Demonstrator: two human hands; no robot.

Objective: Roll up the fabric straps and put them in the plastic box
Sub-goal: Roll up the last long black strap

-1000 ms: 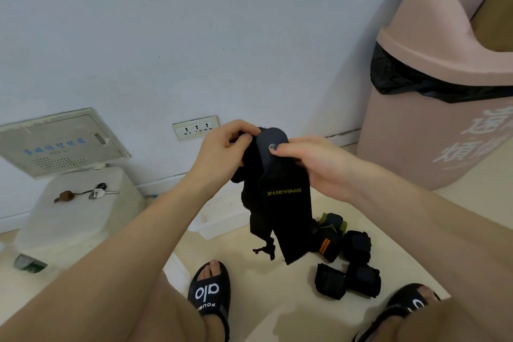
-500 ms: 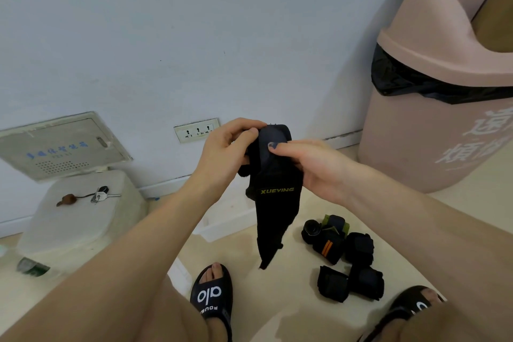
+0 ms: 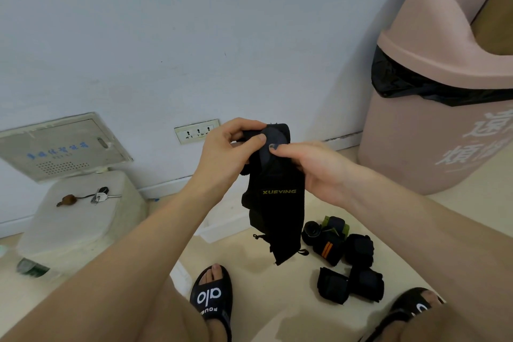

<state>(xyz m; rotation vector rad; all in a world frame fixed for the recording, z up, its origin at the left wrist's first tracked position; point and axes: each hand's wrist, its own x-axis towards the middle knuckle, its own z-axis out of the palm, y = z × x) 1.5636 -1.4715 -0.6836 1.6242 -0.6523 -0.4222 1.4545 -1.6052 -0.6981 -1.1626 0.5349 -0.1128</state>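
While held up between both hands, strap point(image 3: 273, 197): black fabric, yellow lettering "XUEYING" across the front, loose end hanging down above the floor point(image 3: 277, 311), thin cords dangling at the lower edge. Left hand point(image 3: 224, 155): fingers curled over the strap's top, thumb pressing its front, pinching the upper end. Right hand point(image 3: 313, 166): thumb on the rounded top tab, fingers curled behind the fabric, gripping the strap. Hands close together, nearly touching at the tab.

Rolled straps point(image 3: 344, 261): a cluster on the floor, below and right of the held strap, touching one another; one with an orange stripe, one with green edging. Box point(image 3: 219, 230): pale plastic, on the floor behind the held strap, largely hidden by it and the left arm; contents not discernible.

Bin point(image 3: 433, 108): pink, black liner, at the wall on the right. Keys point(image 3: 100, 197): on a white block at left. Socket point(image 3: 194, 130): on the wall behind the left hand. Sandals point(image 3: 212, 297): black, on both feet, lower frame.
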